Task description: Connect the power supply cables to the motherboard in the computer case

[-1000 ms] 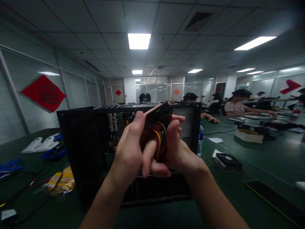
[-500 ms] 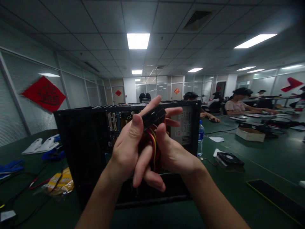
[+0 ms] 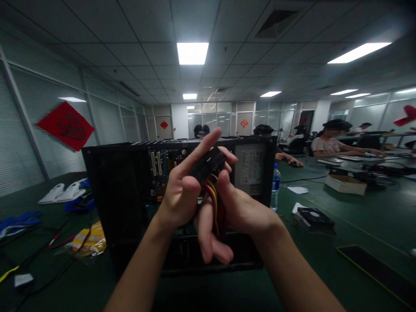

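Both my hands meet in front of an open black computer case (image 3: 113, 208). Between them is a black cable connector (image 3: 209, 164) with a bundle of yellow, red and dark wires (image 3: 215, 201) hanging below it. My left hand (image 3: 175, 201) holds the connector near the thumb, index finger pointing up, while its lower fingers reach across behind the wires. My right hand (image 3: 248, 208) grips the connector's right end, its thumb in front and fingertips curled over from behind. Inside the case a motherboard (image 3: 156, 164) and a silver power supply (image 3: 250, 169) show; the hands cover the middle.
On the green table, a yellow package (image 3: 92, 238), blue gloves (image 3: 21, 223) and loose cables lie left. To the right are a water bottle (image 3: 275, 190), a hard drive (image 3: 313, 219), a flat black slab (image 3: 377, 271) and a cardboard box (image 3: 344, 185). A person (image 3: 326, 145) sits farther back.
My right fingers have drawn in closer around the connector. My left thumb has dropped lower along it, and the lower left fingers have shifted right. The view has turned slightly left.
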Demonstrator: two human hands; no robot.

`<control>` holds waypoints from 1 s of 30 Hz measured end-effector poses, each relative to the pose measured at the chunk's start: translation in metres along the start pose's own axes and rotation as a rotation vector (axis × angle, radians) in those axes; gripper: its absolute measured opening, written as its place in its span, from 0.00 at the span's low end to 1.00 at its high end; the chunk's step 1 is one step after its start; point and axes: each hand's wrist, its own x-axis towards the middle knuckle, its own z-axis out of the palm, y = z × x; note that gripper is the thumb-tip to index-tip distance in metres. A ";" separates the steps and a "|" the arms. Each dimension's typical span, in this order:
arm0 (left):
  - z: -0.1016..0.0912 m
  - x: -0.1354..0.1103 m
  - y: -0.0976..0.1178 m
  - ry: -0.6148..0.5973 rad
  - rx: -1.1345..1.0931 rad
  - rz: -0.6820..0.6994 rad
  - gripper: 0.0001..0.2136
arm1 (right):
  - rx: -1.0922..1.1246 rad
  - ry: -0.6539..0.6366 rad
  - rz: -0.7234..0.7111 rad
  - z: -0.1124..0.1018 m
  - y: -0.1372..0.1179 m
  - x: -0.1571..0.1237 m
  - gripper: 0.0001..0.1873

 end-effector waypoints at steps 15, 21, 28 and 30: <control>-0.006 -0.010 0.023 -0.050 -0.076 -0.239 0.31 | 0.317 -0.083 0.029 -0.010 -0.022 -0.009 0.19; -0.008 -0.006 0.018 -0.055 -0.038 -0.117 0.27 | 0.253 -0.015 0.070 -0.011 -0.030 -0.012 0.17; -0.005 -0.006 0.021 -0.135 -0.071 -0.145 0.27 | 0.214 0.032 0.063 -0.013 -0.031 -0.016 0.18; -0.003 -0.005 0.023 -0.147 -0.101 -0.151 0.27 | 0.217 0.014 0.037 -0.010 -0.032 -0.016 0.17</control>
